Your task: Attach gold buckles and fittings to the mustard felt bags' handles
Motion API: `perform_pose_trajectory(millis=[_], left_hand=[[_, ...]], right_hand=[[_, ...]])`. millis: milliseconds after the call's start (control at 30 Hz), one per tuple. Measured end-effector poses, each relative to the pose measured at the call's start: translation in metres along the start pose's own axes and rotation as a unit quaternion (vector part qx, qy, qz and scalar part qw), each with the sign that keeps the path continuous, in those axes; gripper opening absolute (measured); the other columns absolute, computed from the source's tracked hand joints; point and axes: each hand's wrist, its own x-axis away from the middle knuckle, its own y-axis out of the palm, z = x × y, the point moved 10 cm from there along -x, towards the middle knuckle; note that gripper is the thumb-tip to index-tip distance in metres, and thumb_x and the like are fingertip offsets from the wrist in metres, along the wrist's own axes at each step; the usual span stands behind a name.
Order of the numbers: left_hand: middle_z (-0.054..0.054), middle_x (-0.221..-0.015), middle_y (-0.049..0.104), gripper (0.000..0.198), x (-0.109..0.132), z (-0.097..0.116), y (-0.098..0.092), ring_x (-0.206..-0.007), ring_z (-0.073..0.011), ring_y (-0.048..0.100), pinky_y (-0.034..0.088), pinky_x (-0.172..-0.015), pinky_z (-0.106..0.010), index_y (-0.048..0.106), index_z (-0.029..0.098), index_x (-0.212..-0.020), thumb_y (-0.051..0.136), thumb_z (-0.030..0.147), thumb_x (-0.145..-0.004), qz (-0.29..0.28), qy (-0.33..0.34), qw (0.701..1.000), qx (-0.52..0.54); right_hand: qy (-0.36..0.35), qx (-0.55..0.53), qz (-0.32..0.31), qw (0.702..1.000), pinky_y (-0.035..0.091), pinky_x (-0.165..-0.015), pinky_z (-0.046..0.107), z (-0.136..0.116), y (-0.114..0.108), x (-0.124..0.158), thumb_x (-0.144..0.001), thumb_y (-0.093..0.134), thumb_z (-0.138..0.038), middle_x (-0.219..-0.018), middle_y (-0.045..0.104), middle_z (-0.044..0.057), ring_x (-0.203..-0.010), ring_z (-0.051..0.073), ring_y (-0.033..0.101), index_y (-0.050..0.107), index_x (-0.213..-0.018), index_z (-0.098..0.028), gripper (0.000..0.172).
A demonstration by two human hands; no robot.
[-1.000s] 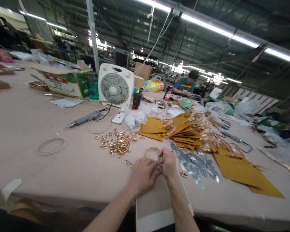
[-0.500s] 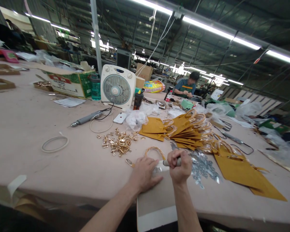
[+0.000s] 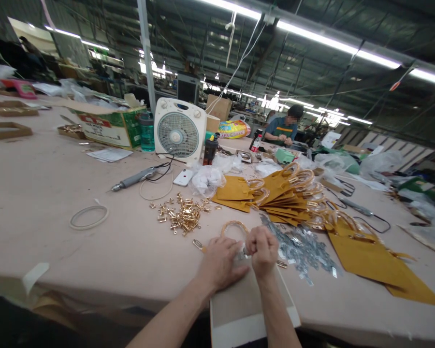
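Near edge: a pale flat board [image 3: 239, 309] lies on the table [image 3: 39, 193] and overhangs its near edge; both forearms pass over it.
Left hand: the left hand [image 3: 221, 263] lies palm down, fingers spread, pressing on the far end of the board and on a small piece under the fingertips; it grasps nothing that can be made out.
Right hand: the right hand [image 3: 264, 251] is clenched into a fist just right of the left one, closed on a small bright metal part that is mostly hidden; what it is cannot be told.
Work piece: the curved woven handle [image 3: 233, 225] arches just beyond both hands, touching the knuckle line.
Right of hands: a scatter of grey metal plates [image 3: 300, 246] lies just beside the right fist; beyond it, mustard-yellow bags [image 3: 362, 256] with handles run in a row to the far left.
Left of hands: a heap of gold fittings [image 3: 183, 216] lies near; one loose gold link [image 3: 197, 244] lies closer in.
Further left: a white ring of tape [image 3: 89, 216] lies well apart from the hands.
Middle distance: a corded power screwdriver [image 3: 134, 179], a white phone [image 3: 183, 177] and crumpled plastic [image 3: 206, 180].
Far: a white box fan [image 3: 179, 129], a green and white carton [image 3: 108, 126], and a seated co-worker [image 3: 284, 129] at the far end.
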Motion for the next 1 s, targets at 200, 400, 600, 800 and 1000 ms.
perform_pose_trajectory(millis=[200,400,600,800,1000], left_hand=[[-0.006,-0.120,0.070,0.053,0.000,-0.002,-0.001,-0.117,-0.0302,0.059,0.044,-0.107,-0.049,0.065,0.031,-0.127,0.080,0.053,-0.082,0.019,-0.007,1.000,0.007],[-0.006,-0.121,0.071,0.055,0.000,-0.001,-0.001,-0.116,-0.0301,0.060,0.045,-0.106,-0.050,0.064,0.030,-0.130,0.079,0.052,-0.082,0.013,-0.004,1.000,0.021],[-0.006,-0.123,0.071,0.058,-0.001,-0.004,0.000,-0.117,-0.0309,0.060,0.044,-0.107,-0.052,0.063,0.029,-0.131,0.081,0.046,-0.078,0.003,-0.009,1.000,0.024],[-0.005,-0.122,0.073,0.055,-0.001,-0.006,0.002,-0.118,-0.0298,0.061,0.043,-0.107,-0.051,0.064,0.028,-0.129,0.081,0.044,-0.078,-0.004,-0.012,0.999,0.039],[-0.004,-0.120,0.072,0.048,0.000,-0.006,-0.001,-0.118,-0.0277,0.060,0.042,-0.107,-0.047,0.063,0.030,-0.130,0.076,0.041,-0.085,-0.013,-0.014,0.999,0.042]], right_hand=[[0.047,-0.043,0.033,0.997,0.022,-0.038,0.022,0.035,-0.021,0.011,-0.102,0.058,-0.044,-0.050,0.036,-0.008,-0.040,0.007,0.029,0.043,-0.064,-0.022,0.046],[0.003,-0.142,0.088,0.986,0.024,-0.040,0.022,0.017,-0.033,0.032,-0.101,0.056,-0.032,-0.050,0.036,-0.008,-0.039,0.008,0.032,0.045,-0.066,-0.021,0.038],[-0.013,-0.155,0.076,0.985,0.025,-0.042,0.022,0.016,-0.022,0.039,-0.102,0.054,-0.029,-0.050,0.036,-0.007,-0.041,0.008,0.032,0.044,-0.065,-0.021,0.039],[-0.045,-0.119,0.058,0.990,0.028,-0.044,0.024,0.012,-0.014,0.045,-0.103,0.054,-0.029,-0.051,0.037,-0.007,-0.043,0.010,0.035,0.046,-0.066,-0.021,0.038],[-0.064,-0.022,0.034,0.997,0.029,-0.046,0.026,0.016,-0.006,0.044,-0.105,0.054,-0.032,-0.052,0.039,-0.006,-0.046,0.010,0.037,0.046,-0.065,-0.021,0.042]])
